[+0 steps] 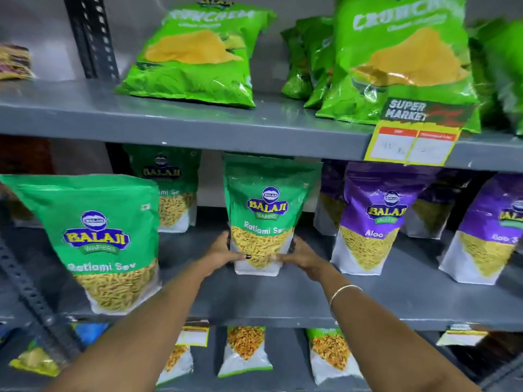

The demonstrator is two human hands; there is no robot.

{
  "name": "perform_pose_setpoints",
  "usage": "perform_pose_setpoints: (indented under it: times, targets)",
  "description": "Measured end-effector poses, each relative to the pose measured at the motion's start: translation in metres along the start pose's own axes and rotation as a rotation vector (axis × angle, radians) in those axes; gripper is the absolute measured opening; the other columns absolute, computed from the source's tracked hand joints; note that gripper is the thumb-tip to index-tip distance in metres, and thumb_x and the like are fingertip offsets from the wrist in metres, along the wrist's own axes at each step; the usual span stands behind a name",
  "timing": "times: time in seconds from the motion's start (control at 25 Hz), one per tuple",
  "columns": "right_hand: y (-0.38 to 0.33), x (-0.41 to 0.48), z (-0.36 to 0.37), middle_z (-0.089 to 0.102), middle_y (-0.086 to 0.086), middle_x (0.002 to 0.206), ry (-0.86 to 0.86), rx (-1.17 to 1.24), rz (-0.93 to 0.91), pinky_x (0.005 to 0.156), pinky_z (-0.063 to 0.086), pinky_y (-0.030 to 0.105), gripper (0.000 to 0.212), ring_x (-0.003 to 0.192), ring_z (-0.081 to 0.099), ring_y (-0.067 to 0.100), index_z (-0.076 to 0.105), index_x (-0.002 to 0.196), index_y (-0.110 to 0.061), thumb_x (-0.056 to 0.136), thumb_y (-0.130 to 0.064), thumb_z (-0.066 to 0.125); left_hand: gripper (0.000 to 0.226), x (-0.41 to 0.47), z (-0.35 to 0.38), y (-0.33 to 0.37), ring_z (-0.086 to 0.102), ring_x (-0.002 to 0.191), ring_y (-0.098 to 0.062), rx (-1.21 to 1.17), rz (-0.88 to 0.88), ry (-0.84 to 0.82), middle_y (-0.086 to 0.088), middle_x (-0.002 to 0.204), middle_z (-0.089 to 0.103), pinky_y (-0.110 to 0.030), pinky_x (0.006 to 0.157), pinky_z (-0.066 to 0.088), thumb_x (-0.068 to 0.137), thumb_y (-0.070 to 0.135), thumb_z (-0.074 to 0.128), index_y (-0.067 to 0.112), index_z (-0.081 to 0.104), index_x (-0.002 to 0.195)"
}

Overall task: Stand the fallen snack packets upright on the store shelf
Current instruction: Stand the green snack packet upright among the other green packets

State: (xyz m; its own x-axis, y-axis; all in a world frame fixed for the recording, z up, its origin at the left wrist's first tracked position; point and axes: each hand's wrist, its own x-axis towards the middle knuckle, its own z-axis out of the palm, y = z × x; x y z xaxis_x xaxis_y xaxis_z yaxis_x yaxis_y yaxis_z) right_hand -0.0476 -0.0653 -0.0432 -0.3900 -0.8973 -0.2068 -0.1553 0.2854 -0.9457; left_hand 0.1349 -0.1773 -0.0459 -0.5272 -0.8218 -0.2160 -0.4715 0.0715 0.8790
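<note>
A green Ratlami Sev packet (264, 213) stands upright in the middle of the grey middle shelf (283, 301). My left hand (223, 250) grips its lower left side and my right hand (300, 254) grips its lower right side. Another green Ratlami Sev packet (96, 236) stands upright at the front left, and a third (169, 188) stands behind it near the back. Purple Aloo Sev packets (370, 219) stand upright to the right.
Large green Crunchem bags (198, 52) lean on the upper shelf (141, 117), with a yellow price tag (413, 142) clipped to its edge. Small snack packets (244, 352) stand on the lower shelf. A slotted metal upright (93, 38) runs at the left.
</note>
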Motion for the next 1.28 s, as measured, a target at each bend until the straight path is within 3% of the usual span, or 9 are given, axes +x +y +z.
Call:
perform_pose_setpoints:
  times: [0.04,0.12,0.2,0.32,0.36,0.48,0.64,1.0,1.28]
  targets:
    - [0.000,0.002,0.000,0.058,0.017,0.127,-0.060,0.030,-0.031,0.083,0.057,0.021,0.050,0.102,0.060,0.021,0.051,0.111,-0.008,0.069,0.006,0.074,0.090,0.000,0.003,-0.001,0.050,0.125,-0.029,-0.009,-0.019,0.032,-0.014,0.135,0.054,-0.041,0.106,0.041,0.043,0.032,0.082,0.007,0.046,0.122]
    - [-0.001,-0.005,0.003,0.058,0.020,0.123,-0.064,0.102,-0.047,0.086,0.054,0.027,0.045,0.102,0.056,0.023,0.051,0.103,-0.010,0.071,0.017,0.067,0.084,-0.003,0.011,-0.007,0.054,0.120,-0.029,0.007,-0.037,0.091,-0.013,0.130,0.059,-0.044,0.103,0.044,0.044,0.028,0.083,0.008,0.049,0.118]
    - [0.001,-0.016,0.005,0.056,0.018,0.126,-0.014,0.119,-0.057,0.086,0.051,0.029,0.054,0.105,0.052,0.021,0.047,0.114,-0.006,0.070,0.015,0.069,0.085,-0.018,0.015,-0.007,0.054,0.121,-0.029,0.042,-0.029,0.121,-0.013,0.131,0.058,-0.046,0.103,0.044,0.048,0.026,0.081,0.007,0.047,0.123]
    - [0.008,-0.035,0.009,0.054,0.015,0.127,-0.016,0.019,-0.073,0.071,0.051,0.012,0.072,0.100,0.054,0.016,0.038,0.131,0.001,0.069,0.011,0.073,0.079,-0.042,0.012,-0.012,0.052,0.123,-0.030,0.112,-0.004,0.140,-0.014,0.134,0.057,-0.048,0.103,0.044,0.059,0.018,0.084,0.007,0.045,0.127]
    - [0.008,-0.045,0.012,0.054,0.014,0.128,-0.024,0.000,-0.073,0.074,0.050,0.011,0.074,0.101,0.055,0.016,0.037,0.133,0.001,0.069,0.009,0.074,0.076,-0.054,0.011,-0.012,0.052,0.123,-0.029,0.150,0.000,0.153,-0.013,0.134,0.057,-0.047,0.102,0.044,0.061,0.019,0.083,0.007,0.045,0.127]
    - [0.011,-0.063,0.018,0.050,0.013,0.138,-0.013,-0.072,-0.055,0.093,0.041,0.024,0.080,0.124,0.050,0.026,0.034,0.137,-0.003,0.069,-0.001,0.077,0.075,-0.078,0.007,-0.012,0.051,0.125,-0.029,0.227,0.013,0.152,-0.011,0.135,0.056,-0.045,0.102,0.044,0.065,0.022,0.082,0.008,0.045,0.128]
    - [0.014,-0.075,0.022,0.051,0.013,0.138,0.007,-0.101,-0.050,0.100,0.039,0.030,0.077,0.129,0.047,0.029,0.036,0.135,-0.004,0.069,-0.005,0.078,0.074,-0.094,0.005,-0.013,0.051,0.124,-0.030,0.283,0.017,0.150,-0.011,0.134,0.057,-0.046,0.101,0.045,0.063,0.027,0.082,0.010,0.047,0.126]
    - [0.017,-0.078,0.020,0.053,0.014,0.137,0.038,-0.135,-0.070,0.104,0.040,0.035,0.076,0.128,0.048,0.030,0.040,0.134,-0.008,0.069,-0.009,0.078,0.072,-0.092,0.013,-0.010,0.049,0.127,-0.031,0.306,0.010,0.147,-0.012,0.135,0.056,-0.043,0.104,0.042,0.066,0.025,0.081,0.009,0.046,0.127]
    - [0.017,-0.073,0.017,0.051,0.011,0.140,0.034,-0.175,-0.034,0.105,0.043,0.050,0.078,0.128,0.047,0.031,0.039,0.136,-0.013,0.069,-0.013,0.079,0.073,-0.089,0.015,-0.011,0.048,0.128,-0.031,0.292,0.017,0.153,-0.011,0.136,0.055,-0.041,0.104,0.041,0.067,0.026,0.080,0.011,0.045,0.129]
